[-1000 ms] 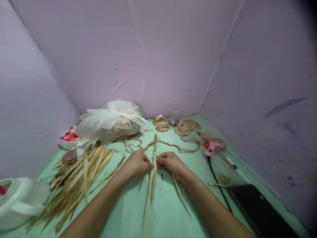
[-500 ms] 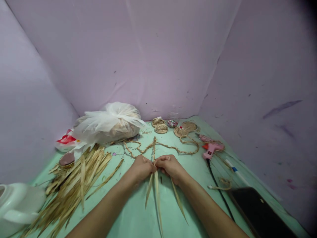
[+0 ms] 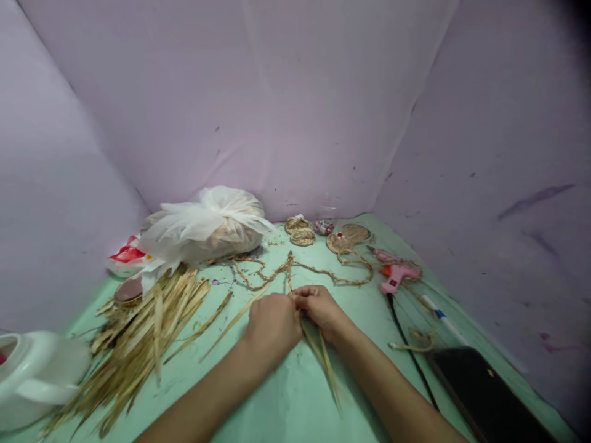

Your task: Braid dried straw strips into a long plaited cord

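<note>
My left hand [image 3: 276, 321] is closed, its back turned up and its fingers mostly hidden, at the lower end of a narrow braid [image 3: 290, 269] of dried leaf strips. Beside it my right hand [image 3: 319, 307] pinches the same spot between thumb and fingertips. One pale strip [image 3: 235, 320] slants out to the left from behind my left hand. Two more loose leaf strips [image 3: 323, 362] hang toward me below my right hand. The braid's top meets a long braided cord [image 3: 330, 275] lying across the table.
On the left are a pile of dried strips [image 3: 152, 332], a tied plastic bag [image 3: 207, 231] and a white jug [image 3: 41, 381]. Coiled braided pieces [image 3: 302, 236] and a bead container [image 3: 324, 227] sit at the back. A pink glue gun [image 3: 394, 277], marker [image 3: 444, 320] and phone [image 3: 489, 394] lie right.
My left hand has turned over and shifted right, against my right hand. One strip now points left, while the loose strips in front have swung together toward the right.
</note>
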Motion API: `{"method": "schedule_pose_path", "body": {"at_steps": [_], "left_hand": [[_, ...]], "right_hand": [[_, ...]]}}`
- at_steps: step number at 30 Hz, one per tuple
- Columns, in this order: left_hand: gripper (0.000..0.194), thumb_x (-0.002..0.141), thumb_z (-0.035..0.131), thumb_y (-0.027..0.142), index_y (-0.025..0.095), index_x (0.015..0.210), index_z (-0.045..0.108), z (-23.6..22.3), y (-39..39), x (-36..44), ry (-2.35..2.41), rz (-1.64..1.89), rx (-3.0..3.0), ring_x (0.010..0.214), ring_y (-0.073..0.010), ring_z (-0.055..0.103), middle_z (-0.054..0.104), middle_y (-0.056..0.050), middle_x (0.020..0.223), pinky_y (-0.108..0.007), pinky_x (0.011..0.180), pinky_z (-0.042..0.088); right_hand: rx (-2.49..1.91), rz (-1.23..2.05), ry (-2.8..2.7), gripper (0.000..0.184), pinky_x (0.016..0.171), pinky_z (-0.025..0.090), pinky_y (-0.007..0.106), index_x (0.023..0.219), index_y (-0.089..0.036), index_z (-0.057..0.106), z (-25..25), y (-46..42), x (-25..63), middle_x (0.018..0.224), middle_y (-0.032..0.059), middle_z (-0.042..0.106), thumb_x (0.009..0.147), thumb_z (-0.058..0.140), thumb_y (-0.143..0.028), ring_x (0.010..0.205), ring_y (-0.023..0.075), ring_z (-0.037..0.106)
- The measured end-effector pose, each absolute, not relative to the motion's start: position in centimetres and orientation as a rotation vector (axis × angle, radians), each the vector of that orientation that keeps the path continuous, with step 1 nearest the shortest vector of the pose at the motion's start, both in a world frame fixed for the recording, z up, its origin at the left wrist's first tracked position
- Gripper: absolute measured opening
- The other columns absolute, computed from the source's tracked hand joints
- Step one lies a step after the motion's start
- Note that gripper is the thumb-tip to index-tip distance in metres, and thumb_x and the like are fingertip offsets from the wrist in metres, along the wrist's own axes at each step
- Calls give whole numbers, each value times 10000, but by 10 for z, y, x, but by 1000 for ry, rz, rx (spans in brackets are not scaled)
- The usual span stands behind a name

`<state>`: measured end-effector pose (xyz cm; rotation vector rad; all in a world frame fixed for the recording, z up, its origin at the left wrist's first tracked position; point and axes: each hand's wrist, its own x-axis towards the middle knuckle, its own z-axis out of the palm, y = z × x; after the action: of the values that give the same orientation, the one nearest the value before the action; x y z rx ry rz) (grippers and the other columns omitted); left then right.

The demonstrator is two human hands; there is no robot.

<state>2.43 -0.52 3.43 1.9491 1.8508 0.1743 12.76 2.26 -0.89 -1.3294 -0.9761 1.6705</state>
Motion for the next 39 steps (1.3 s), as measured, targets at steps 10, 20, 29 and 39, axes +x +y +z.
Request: {"method": "schedule_pose_path", "body": {"at_steps": [10,20,29,39], "left_hand": [[301,604,523,158,104,900,537,27,19,3,1285,543,934,384,-89,488,578,-17,585,-195,365,345],[127,595,555,240,140,546,492,12,22,-1,1419,513,1084,276,-68,353,432,41,358,-182,279,248],[74,566,500,198,145,515,490,15,20,6,1404,612,1075,273,-24,163,275,89,314,-189,317,87],[131,517,475,148,149,404,410,11,17,11,1421,653,1222,368,-35,192,274,70,337,-203,398,131]], "right_hand": [[-1159,1788,-1033,143,444,286,211,497,-125,540,-7,23,132,446,-3,524,533,614,-241,409,71,420],[-1195,1596,-1330,152,446,249,197,504,-123,553,-9,24,139,452,-27,490,573,588,-253,432,52,331],[-1208,1476,-1491,83,466,288,192,530,-134,549,-10,27,142,480,-20,507,595,507,-164,458,68,373],[-1555,853,-1974,125,470,283,214,621,-151,633,-6,23,144,567,40,607,639,511,-174,515,118,469]]}}
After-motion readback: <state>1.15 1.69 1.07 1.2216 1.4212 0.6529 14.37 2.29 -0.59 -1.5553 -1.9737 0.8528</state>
